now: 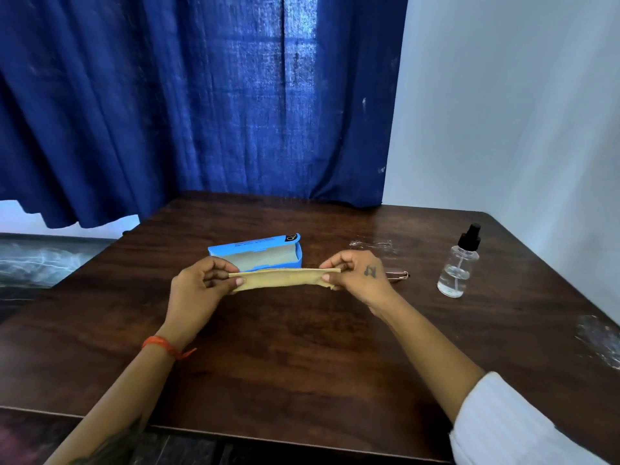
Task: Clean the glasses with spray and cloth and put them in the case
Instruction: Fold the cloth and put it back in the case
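A tan cloth is stretched flat between both hands above the table's middle. My left hand pinches its left end and my right hand pinches its right end. Just behind the cloth lies the blue glasses case, open, with a pale lining showing. The glasses lie on the table right of my right hand, mostly hidden by it; only a thin pinkish part of the frame shows. A clear spray bottle with a black nozzle stands upright at the right.
The dark wooden table reaches to a blue curtain at the back and a white wall at the right. Crumpled clear plastic lies behind my right hand, and another piece lies at the right edge.
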Demonstrator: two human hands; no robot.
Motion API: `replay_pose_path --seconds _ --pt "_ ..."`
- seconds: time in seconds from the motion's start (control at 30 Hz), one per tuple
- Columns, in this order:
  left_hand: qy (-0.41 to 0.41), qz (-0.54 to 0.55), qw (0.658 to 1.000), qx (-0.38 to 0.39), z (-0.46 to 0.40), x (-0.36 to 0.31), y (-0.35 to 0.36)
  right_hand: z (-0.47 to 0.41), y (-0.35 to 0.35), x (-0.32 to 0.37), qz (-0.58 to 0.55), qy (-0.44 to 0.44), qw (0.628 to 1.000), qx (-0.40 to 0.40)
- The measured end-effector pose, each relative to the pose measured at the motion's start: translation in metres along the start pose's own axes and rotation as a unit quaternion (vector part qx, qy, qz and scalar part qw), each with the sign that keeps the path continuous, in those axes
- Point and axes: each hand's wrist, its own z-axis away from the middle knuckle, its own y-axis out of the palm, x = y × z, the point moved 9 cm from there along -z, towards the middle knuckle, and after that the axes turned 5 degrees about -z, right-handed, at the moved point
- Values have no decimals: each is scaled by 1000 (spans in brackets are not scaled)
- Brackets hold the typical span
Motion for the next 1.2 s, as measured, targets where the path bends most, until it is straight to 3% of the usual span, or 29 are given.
replay_pose_path --seconds 0.17,0.37,0.67,0.9,1.03,1.2 --pt "24 -74 995 -69 -15 4 -24 -29 24 20 74 -90 991 -60" --pt "38 -103 988 -108 -29 12 -27 -49 38 16 86 -109 985 -107" --pt "-7 -89 988 -125 -34 31 -23 -55 49 6 110 -116 980 -116" --pt "-42 -82 989 -116 -38 43 -19 -35 41 18 136 -190 949 -213" --pt "-58 -82 989 -109 -39 46 -18 -15 74 38 189 -307 926 -111" --pt "-44 -102 988 -110 -39 41 -18 -12 114 33 295 -311 903 20"
